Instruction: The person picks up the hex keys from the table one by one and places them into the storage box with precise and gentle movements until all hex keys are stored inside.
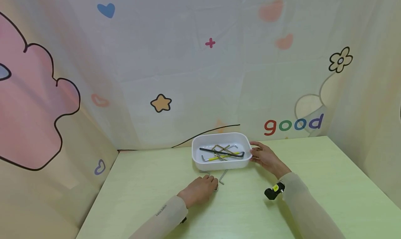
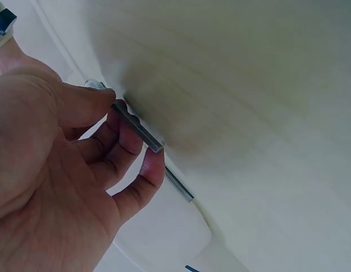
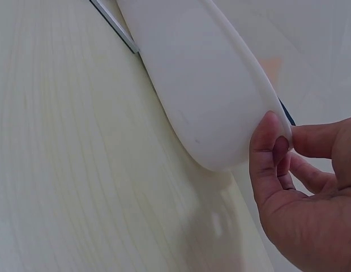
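A white plastic tray (image 1: pixel 222 166) stands near the back edge of the table, with several hex keys inside, among them a long black hex key (image 1: pixel 219 152) and a yellow-sleeved hex key (image 1: pixel 216 158). My right hand (image 1: pixel 266 159) grips the tray's right end, thumb and fingers at its rim (image 3: pixel 260 73). In front of the tray, my left hand (image 1: pixel 200 190) is low over the table. The left wrist view shows its thumb and fingers pinching a silver hex key (image 2: pixel 140 130). Another silver hex key (image 1: pixel 222 178) lies on the table just right of that hand.
One more small hex key (image 1: pixel 204 171) lies against the tray's front wall, just beyond the left hand. Behind the light green table (image 1: pixel 150 169) hangs a printed cloth (image 1: pixel 188 75); its folds drop at both sides too.
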Motion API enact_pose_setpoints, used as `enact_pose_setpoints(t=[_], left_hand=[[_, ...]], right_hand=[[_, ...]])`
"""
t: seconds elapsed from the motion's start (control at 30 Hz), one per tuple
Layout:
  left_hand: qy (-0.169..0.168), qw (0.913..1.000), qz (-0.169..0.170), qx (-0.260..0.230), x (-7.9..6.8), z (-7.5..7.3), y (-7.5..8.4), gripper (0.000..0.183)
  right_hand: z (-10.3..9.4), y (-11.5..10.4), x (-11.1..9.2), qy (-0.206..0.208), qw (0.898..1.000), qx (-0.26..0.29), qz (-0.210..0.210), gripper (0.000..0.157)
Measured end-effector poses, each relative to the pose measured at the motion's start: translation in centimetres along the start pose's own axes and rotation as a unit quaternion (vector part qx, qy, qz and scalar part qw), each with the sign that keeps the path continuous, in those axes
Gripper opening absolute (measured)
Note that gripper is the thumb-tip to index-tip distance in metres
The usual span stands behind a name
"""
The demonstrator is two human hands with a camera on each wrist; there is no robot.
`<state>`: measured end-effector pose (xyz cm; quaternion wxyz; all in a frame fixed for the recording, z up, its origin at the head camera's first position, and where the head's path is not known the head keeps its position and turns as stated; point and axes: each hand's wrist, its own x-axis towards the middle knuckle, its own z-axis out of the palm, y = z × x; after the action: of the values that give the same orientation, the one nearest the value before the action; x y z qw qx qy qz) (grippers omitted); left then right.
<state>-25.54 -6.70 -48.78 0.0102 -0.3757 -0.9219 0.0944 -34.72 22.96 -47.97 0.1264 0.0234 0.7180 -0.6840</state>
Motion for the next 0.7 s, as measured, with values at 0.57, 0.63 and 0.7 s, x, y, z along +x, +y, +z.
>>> enact_pose_setpoints(t=[0.57,0.63,0.7], left_hand=[[0.043,0.9987,0.021,-0.014,0.51,-0.34,-0.77,0.028],[0.052,0.9983,0.025,-0.012,0.48,-0.39,-0.85,0.027],[0.059,0.9978,0.028,-0.011,0.44,-0.43,-0.94,0.027]], right_hand=[[0.15,-0.26,-0.29,-0.001,1.000,-0.004,-0.003,0.053],[0.16,-0.22,-0.27,0.000,1.000,-0.005,-0.003,0.053],[0.14,-0.16,-0.22,0.000,1.000,-0.004,-0.002,0.053]])
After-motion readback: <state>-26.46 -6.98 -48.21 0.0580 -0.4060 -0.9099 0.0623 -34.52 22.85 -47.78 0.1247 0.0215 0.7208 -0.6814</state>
